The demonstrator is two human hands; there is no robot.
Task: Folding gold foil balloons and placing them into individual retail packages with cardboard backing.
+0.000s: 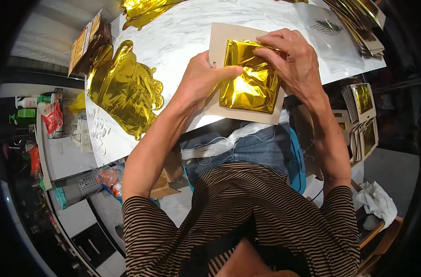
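A beige card (217, 37) lies at the table's near edge and partly overhangs my lap. On it rests a shiny gold foil piece (249, 92), folded into a rectangle. My left hand (199, 81) grips the card's left side, its thumb pressed on the foil and its other fingers mostly hidden. At the upper right corner of the foil, the thumb and fingers of my right hand (295, 57) close in a pinch on the foil's top edge. To the left lie unfolded gold foil balloons (127, 87), flat and overlapping.
Small white rings (99, 131) lie on the marble-patterned table (182, 32). Stacked packs (88, 44) stand far left, and more packs (362, 32) far right beside clear plastic bags (328, 39). Foil-bearing cards (362, 134) stand lower right. White string (219, 145) crosses my lap.
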